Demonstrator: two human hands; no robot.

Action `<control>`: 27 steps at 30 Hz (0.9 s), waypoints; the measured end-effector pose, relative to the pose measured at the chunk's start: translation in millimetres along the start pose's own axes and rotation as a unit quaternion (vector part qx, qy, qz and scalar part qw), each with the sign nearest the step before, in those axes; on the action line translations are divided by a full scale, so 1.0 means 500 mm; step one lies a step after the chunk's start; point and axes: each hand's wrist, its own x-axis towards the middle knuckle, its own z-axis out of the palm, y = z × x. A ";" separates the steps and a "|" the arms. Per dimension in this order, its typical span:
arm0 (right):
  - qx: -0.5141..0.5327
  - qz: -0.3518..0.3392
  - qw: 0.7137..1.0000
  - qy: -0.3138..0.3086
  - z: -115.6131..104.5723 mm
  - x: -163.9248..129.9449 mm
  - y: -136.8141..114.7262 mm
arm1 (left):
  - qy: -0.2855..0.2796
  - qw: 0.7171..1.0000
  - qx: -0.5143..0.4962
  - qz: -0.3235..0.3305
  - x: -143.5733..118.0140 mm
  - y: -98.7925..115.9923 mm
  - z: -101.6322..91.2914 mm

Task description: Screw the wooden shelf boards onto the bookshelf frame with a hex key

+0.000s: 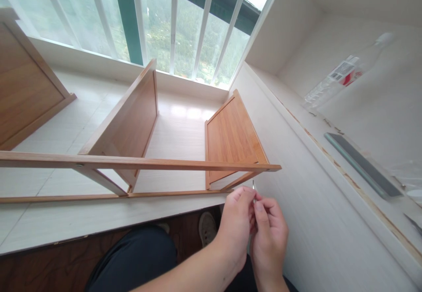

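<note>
Close together near the right end of a wooden frame, both my hands are closed in a pinch. My left hand point(238, 215) and my right hand point(271, 230) hold a thin metal screw point(253, 184) between their fingertips. Its slim tip points up, while the rest is mostly hidden by my fingers. Just above lies the long wooden rail point(174, 164) of the frame, which has metal fasteners set into it. Attached panels reach back from the rail: a right end panel point(232, 129) and a middle panel point(132, 120). The screw is apart from the rail.
A separate wooden panel point(29, 85) stands at the left. On the right-hand ledge are a plastic bottle point(346, 74), a dark flat phone-like slab point(362, 162) and several small metal pieces point(326, 121). A white wall point(303, 186) borders my right side, with a barred window point(158, 24) behind.
</note>
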 end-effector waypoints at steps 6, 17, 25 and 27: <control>0.012 0.006 1.000 0.002 0.008 0.006 0.003 | 0.011 1.000 -0.014 0.009 0.003 0.002 -0.002; -0.011 -0.008 1.000 0.003 0.019 0.015 0.003 | 0.012 0.999 -0.009 0.028 0.013 0.002 -0.006; -0.006 -0.016 1.000 -0.007 0.029 0.018 -0.006 | 0.020 0.999 0.014 0.033 0.015 0.006 -0.008; -0.010 -0.019 1.000 -0.008 0.028 0.019 -0.009 | 0.018 0.999 0.012 0.032 0.015 0.005 -0.007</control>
